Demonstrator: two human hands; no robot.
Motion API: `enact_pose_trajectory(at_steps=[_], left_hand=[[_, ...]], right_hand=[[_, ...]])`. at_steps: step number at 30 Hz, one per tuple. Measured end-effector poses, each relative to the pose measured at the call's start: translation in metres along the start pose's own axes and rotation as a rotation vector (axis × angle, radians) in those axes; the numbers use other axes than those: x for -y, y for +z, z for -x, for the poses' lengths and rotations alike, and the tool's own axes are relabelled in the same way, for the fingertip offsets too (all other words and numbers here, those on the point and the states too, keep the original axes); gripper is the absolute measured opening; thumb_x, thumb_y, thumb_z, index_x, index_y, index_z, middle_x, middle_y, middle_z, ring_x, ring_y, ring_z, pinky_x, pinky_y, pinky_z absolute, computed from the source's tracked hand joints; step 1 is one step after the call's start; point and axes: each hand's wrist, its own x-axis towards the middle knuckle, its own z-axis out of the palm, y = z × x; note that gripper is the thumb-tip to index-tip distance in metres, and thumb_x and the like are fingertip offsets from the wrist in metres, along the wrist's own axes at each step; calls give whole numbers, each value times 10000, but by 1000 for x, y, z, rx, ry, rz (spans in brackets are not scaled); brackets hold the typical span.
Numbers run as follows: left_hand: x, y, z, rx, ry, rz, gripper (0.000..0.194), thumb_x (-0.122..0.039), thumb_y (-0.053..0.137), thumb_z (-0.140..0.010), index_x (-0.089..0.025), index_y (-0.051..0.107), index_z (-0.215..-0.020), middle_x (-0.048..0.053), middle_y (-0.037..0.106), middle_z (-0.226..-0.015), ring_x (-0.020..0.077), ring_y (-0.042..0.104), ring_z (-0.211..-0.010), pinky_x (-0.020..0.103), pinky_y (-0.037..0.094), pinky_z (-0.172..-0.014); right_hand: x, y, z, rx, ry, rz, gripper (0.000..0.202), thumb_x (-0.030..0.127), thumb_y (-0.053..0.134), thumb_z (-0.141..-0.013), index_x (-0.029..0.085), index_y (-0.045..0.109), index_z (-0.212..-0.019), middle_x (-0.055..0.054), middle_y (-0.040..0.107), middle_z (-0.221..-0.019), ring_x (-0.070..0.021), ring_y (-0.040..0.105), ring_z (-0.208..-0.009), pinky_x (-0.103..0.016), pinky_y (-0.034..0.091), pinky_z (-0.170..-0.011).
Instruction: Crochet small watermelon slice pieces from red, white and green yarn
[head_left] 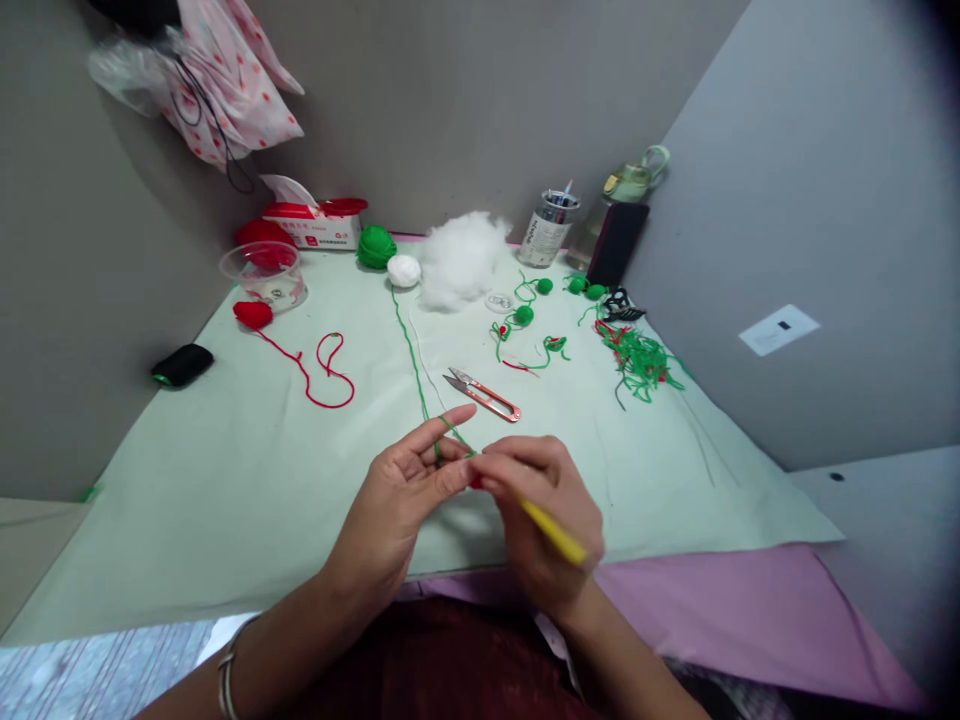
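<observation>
My left hand (409, 485) pinches a small red crochet piece (477, 482), mostly hidden by the fingers. Green yarn (411, 345) runs from the back of the table and loops over its raised index finger. In my right hand (551, 510) is a crochet hook with a yellow handle (553, 530), its tip hidden at the red piece where both hands meet. Just beyond the fingers lie thread snips (484, 394) with orange handles. A thin white yarn strand runs beside the green one.
At the back stand a green yarn ball (376, 247), a white yarn ball (403, 271), fluffy stuffing (463, 258) and a jar of tools (549, 230). Green and red yarn scraps (641, 360) lie right; a plastic tub (266, 280) and red yarn (330, 400) lie left.
</observation>
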Motion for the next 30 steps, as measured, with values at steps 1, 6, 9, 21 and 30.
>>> enact_pose_trajectory(at_steps=[1, 6, 9, 21, 30], left_hand=[[1, 0, 0, 18, -46, 43, 428, -293, 889, -796, -276, 800, -1215, -11, 701, -831, 115, 616, -834, 230, 467, -858], [-4, -4, -3, 102, -202, 127, 357, -257, 867, -811, -219, 823, -1163, 14, 734, -876, 92, 600, -783, 190, 470, -784], [-8, -6, -4, 74, -141, 58, 308, -252, 856, -822, -238, 835, -1130, -4, 714, -844, 87, 603, -792, 178, 461, -786], [-8, -8, -1, 102, -20, -177, 339, -285, 861, -827, -339, 822, -1159, -11, 678, -902, 131, 618, -884, 243, 488, -846], [-12, -10, 2, 58, 15, -264, 317, -314, 850, -825, -304, 832, -1141, 5, 653, -851, 162, 598, -849, 289, 501, -837]], right_hand=[[-2, 0, 2, 12, -70, 76, 303, 133, 679, -957, 317, 762, -1183, -50, 741, -1033, -204, 721, -901, -340, 617, -729], [-5, -5, -1, -99, 91, -123, 241, 131, 600, -1002, 264, 771, -1107, -43, 733, -918, -185, 686, -810, -339, 588, -691], [-3, -6, -10, -155, 292, -425, 210, 205, 568, -1032, 238, 769, -981, -25, 705, -831, -142, 625, -648, -307, 548, -603], [-9, -5, -12, -72, 466, -626, 171, 303, 624, -1018, 226, 765, -959, -37, 760, -884, -145, 682, -740, -276, 590, -695], [-8, -13, -11, -5, 399, -576, 220, 279, 516, -1070, 217, 709, -984, -43, 778, -916, -152, 706, -744, -307, 609, -712]])
